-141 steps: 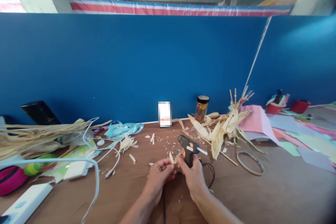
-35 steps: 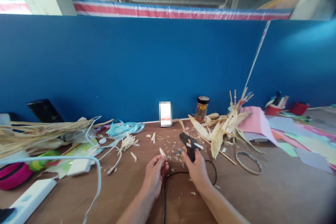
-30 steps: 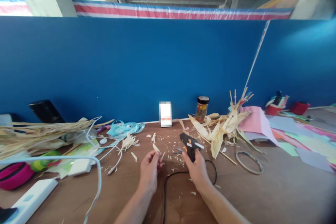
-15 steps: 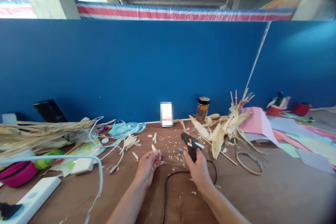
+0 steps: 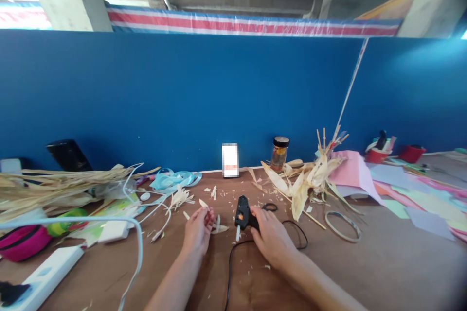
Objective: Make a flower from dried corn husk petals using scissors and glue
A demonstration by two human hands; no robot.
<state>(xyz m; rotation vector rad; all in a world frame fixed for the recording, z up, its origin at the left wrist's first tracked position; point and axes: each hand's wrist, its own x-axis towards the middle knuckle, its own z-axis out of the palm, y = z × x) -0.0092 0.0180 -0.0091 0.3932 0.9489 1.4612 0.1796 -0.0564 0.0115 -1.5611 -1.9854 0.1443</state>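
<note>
In the head view, my left hand is low in the middle of the brown surface. Its fingers are closed narrow and pinch a small pale husk piece, which stands up just above the fingertips. Just beside this hand, two more husk scraps lie flat on the surface.

My right hand is closed around the black glue gun. The gun is tilted, its lower end is close to the surface, and a white stick comes out from it toward me. I cannot tell if the tip touches the surface. The black cord runs from the gun toward me and makes a loop behind my right wrist.

Farther back to the right, well apart from the hands, there is a heap of corn husks, a jar with a black lid by the blue wall, and a thin ring. On the left side lie dry straw and a light blue ribbon.
</note>
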